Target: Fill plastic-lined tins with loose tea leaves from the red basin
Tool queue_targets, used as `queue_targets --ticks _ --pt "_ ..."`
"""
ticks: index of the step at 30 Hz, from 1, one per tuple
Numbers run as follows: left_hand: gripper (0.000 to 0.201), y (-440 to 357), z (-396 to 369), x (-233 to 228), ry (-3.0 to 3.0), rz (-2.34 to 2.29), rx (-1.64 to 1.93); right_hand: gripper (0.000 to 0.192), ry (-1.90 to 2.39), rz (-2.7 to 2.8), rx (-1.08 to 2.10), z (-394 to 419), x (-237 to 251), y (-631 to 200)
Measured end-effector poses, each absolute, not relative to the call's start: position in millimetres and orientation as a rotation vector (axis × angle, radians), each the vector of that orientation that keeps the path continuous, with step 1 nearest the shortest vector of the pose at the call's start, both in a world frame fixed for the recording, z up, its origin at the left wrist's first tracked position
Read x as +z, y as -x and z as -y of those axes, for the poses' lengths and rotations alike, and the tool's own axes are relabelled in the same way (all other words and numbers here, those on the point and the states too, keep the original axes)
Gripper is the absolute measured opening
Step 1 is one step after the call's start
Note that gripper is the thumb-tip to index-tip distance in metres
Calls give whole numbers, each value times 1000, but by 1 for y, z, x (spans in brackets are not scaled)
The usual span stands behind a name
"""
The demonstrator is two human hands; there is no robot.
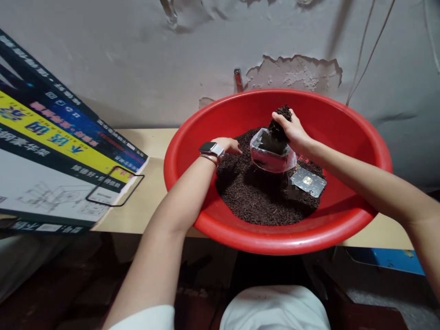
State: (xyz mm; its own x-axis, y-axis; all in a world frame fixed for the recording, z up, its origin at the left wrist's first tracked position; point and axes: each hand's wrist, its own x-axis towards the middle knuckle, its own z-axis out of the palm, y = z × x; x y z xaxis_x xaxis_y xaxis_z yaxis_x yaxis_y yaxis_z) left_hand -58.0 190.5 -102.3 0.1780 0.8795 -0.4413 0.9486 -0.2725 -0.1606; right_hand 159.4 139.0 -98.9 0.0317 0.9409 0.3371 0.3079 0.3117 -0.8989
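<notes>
**A:** What were the hands doing at centre frame?

**B:** The right hand point(291, 128) was bunched around a clump of dark loose tea point(280, 120), fingers closed on it, just above the mouth of a small clear pouch point(272, 154). The pouch stood in the heap of dark tea point(261, 197) that filled the lower part of the red plastic basin point(206, 137).

**A:** And the left?

**B:** The left hand point(228, 145), with a smartwatch point(210, 148) on its wrist, lay on the heap just left of the pouch, near it but apparently not gripping it. Its fingers were curled down; I couldn't tell whether they held anything.

**A:** What could have gone wrong?

**B:** In my judgement, spillage. The pouch looked soft and unsupported, so a clump dropped off-centre could have tipped it or folded its mouth shut. The basin also hung over the front edge of the wooden table point(151, 192); a hard press on its near rim might have rocked it.

**A:** Anything else nearby?

**B:** A dark foil packet point(308, 181) lay on the tea at right of the pouch, and printed cartons point(51, 151) leaned at the left of the frame.
</notes>
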Motion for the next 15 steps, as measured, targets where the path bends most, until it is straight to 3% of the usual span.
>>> queue_targets --ticks 15 --pt "69 60 -193 -105 -2301 -1804 -635 59 1154 1578 587 -152 -101 -167"
